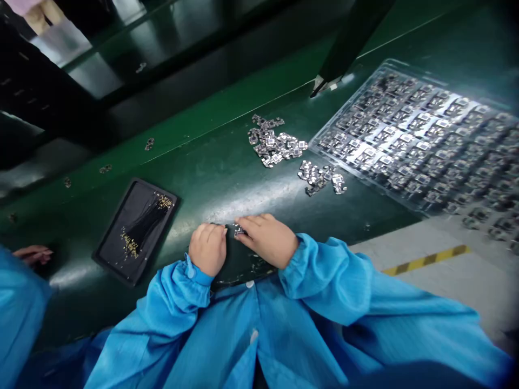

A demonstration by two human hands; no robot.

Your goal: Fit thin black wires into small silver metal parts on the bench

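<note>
My hands are close together at the near edge of a green workbench [227,189]. My right hand [267,239] pinches a small metal part [239,229] at its fingertips. My left hand [207,249] is curled beside it, and its fingertips hide whatever lies beneath them. Farther up the bench, a loose pile of stamped metal parts [275,141] lies with a smaller pile [320,177] to its right. A clear plastic tray [413,135] holds rows of similar parts at the upper right.
A black tray [135,232] with a bundle of gold-tipped black wires lies left of my hands. A co-worker's hand [32,254] rests at the far left beside a blue sleeve. A black post [348,43] rises behind the bench. Yellow-and-black tape [425,259] marks the floor at right.
</note>
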